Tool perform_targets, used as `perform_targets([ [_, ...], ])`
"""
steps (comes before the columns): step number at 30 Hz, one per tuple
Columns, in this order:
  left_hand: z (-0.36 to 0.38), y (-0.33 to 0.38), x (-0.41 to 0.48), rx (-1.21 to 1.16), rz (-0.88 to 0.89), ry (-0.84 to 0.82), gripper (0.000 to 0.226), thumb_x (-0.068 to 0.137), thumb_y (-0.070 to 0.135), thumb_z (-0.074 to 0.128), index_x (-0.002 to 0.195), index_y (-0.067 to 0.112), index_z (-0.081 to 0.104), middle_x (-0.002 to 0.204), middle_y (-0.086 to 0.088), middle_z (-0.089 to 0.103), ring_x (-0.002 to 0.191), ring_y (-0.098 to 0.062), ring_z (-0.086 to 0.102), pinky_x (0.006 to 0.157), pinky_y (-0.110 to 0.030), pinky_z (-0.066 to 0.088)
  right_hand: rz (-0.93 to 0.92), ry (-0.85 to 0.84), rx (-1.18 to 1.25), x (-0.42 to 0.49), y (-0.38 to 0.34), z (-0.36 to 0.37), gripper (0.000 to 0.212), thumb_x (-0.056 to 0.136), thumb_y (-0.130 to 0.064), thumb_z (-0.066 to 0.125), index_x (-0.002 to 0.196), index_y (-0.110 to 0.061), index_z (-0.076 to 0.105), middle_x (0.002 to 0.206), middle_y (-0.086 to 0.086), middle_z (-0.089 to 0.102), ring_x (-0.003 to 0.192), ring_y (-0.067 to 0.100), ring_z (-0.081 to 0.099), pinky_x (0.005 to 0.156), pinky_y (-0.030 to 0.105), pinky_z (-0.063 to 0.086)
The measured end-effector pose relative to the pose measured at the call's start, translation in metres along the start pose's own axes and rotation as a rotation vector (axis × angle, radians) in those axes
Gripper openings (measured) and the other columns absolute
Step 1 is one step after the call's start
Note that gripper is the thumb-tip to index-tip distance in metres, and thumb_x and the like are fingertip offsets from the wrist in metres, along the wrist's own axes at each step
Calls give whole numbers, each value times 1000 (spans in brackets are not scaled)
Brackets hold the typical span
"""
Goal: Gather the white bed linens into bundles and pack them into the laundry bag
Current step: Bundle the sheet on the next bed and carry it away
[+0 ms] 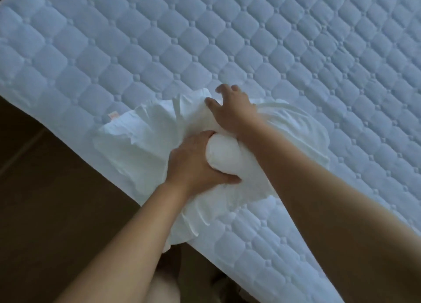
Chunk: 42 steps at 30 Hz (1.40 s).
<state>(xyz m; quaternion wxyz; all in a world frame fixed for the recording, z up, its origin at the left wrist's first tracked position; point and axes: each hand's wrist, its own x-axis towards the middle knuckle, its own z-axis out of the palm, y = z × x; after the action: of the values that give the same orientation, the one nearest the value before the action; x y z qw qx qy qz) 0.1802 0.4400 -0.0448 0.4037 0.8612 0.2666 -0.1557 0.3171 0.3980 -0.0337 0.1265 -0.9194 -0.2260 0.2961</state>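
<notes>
While left hand (pixel 196 163) grips linen (pixel 141 143), right (pixel 232 113) perhaps

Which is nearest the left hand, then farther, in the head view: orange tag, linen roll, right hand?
1. Linen roll, in the left hand's grip.
2. Right hand, just beyond it.
3. Orange tag, far left on the mattress.

Both my bare forearms reach in from the lower edge, the left from lower left and the right from lower right, drawing close together at the wrists. My left hand (pixel 196 163) curls fingers and thumb round the rounded end of the linen bundle (pixel 224 152). My right hand (pixel 232 111) lies just beyond, palm down on the cloth, fingers spread and bent.
</notes>
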Motion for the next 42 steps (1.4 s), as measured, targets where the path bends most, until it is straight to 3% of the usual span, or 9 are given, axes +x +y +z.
perform_targets([
  [5,-32,-11,36,-159,-112,-136,96,33,72,73,120,38,51,106,14,64,98,-18,62,82,-35,50,-262,429,-258,-71,12,-14,53,86,-53,49,123,-16,57,126,9,54,122,33,44,108,54,25],
  [11,-67,-12,85,-528,-210,-405,48,58,38,88,101,26,70,96,4,74,77,-8,71,63,-22,52,-203,421,-257,-69,24,18,56,89,-54,38,137,-27,47,149,8,38,141,31,13,111,50,-8],
  [14,-87,-6,91,-214,-268,-175,54,74,57,70,114,21,62,110,1,68,93,-19,66,74,-30,49,-138,350,-233,-34,0,-4,56,89,-55,32,136,-30,50,152,1,35,146,25,9,111,46,-14],
  [18,-101,19,36,258,39,353,65,84,50,41,135,9,47,133,-16,54,124,-35,47,102,-47,34,-105,224,-281,2,-21,-22,50,94,-52,33,138,-32,45,155,-6,26,147,18,2,114,53,-13],
  [22,-63,17,15,494,168,119,122,64,71,63,149,6,5,157,-17,15,146,-32,14,111,-60,16,-95,218,-260,26,-38,-27,47,95,-47,34,133,-24,51,147,-5,39,144,17,15,114,52,-9],
  [24,-57,2,33,469,194,165,136,45,71,76,146,9,11,153,-17,27,141,-33,27,106,-61,26,-117,282,-141,33,-34,-28,41,96,-40,40,127,-19,56,140,-3,47,140,15,25,115,45,-8],
  [28,-75,-18,72,89,181,114,127,46,74,73,147,14,26,150,-6,33,137,-23,32,112,-40,24,-250,335,-62,24,-16,-22,66,86,-60,41,135,-17,50,145,4,43,141,22,27,117,41,-3],
  [35,-75,-39,104,-89,199,149,121,46,76,57,142,6,37,143,-13,44,130,-30,42,109,-39,33,-343,210,-92,33,0,-1,97,66,-80,40,145,-25,35,154,6,29,145,26,14,116,46,-6],
  [42,-85,-26,65,203,-198,347,107,71,78,50,152,21,9,159,-12,-1,146,-31,-4,112,-61,3,-250,240,-85,61,-13,-9,90,66,-78,29,141,-29,42,150,-2,35,143,19,20,118,42,-1],
])
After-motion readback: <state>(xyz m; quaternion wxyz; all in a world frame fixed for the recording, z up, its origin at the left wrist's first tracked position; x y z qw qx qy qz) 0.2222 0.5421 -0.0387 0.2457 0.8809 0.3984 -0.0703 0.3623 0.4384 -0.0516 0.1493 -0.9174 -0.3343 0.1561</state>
